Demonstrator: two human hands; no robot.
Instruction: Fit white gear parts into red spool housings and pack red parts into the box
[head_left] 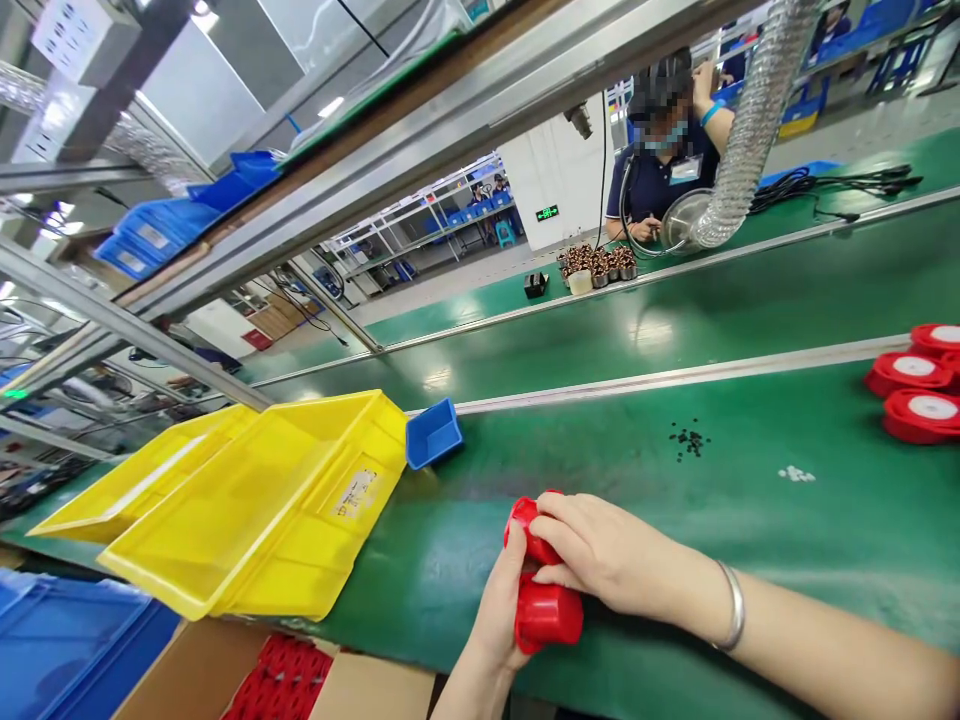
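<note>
Over the near part of the green bench, my left hand (496, 598) is closed round a red plastic cup-like part (551, 612), its rounded end facing right. A second red piece (534, 528) sits just above it, between my two hands; whether the two are joined I cannot tell. My right hand (609, 555) grips this upper piece from the right with bent fingers. The fingers cover much of both pieces. To the right on the bench lie small black discs (690, 440) and a little heap of small white pieces (796, 474).
Yellow bins (300, 560) and a small blue tray (435, 434) stand at left. Below them is a cardboard box (409, 688) with red parts. Several red parts with white discs (930, 407) lie far right. A co-worker (660, 180) sits across, beyond copper-wound parts (596, 262).
</note>
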